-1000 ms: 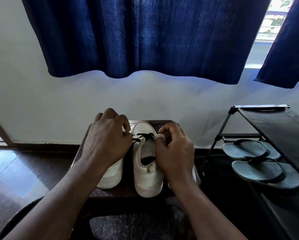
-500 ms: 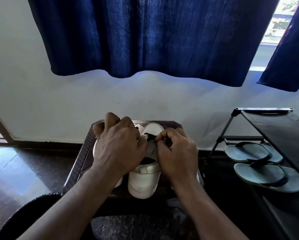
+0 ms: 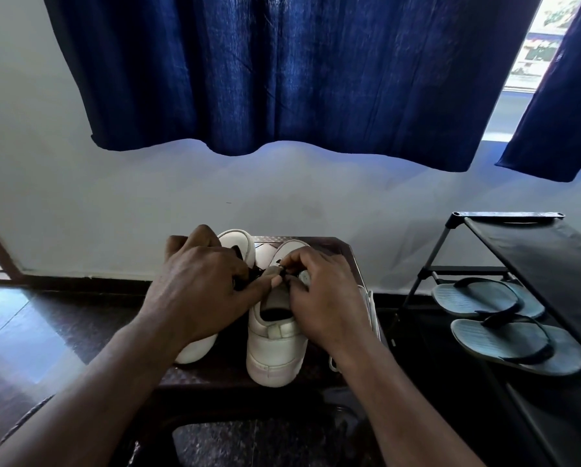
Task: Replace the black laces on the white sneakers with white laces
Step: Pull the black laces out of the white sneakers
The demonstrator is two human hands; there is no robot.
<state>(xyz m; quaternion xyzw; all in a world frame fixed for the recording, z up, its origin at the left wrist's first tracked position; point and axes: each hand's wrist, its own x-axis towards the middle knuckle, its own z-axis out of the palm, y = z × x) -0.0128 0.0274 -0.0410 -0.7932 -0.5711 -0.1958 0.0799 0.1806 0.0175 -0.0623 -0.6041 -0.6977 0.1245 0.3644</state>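
Observation:
Two white sneakers stand side by side, heels toward me, on a dark stool [image 3: 344, 251]. The right sneaker [image 3: 275, 345] has a black lace [image 3: 282, 269] across its tongue. My right hand [image 3: 322, 298] pinches that lace at the top of the tongue. My left hand [image 3: 198, 291] lies over the left sneaker [image 3: 238, 246], fingers curled, its thumb reaching across to the same lace. Most of the lacing is hidden under both hands. A white lace [image 3: 369, 308] lies on the stool just right of my right wrist.
A black shoe rack [image 3: 531, 251] stands at the right with a pair of grey-blue flip-flops [image 3: 504, 332] on its lower shelf. Blue curtains [image 3: 282, 72] hang above a white wall behind the stool. Dark glossy floor [image 3: 46, 318] spreads to the left.
The view has shifted so the left sneaker's toe now shows. Both hands have closed in on the lace at the right sneaker's tongue, the left thumb now meeting the right fingers.

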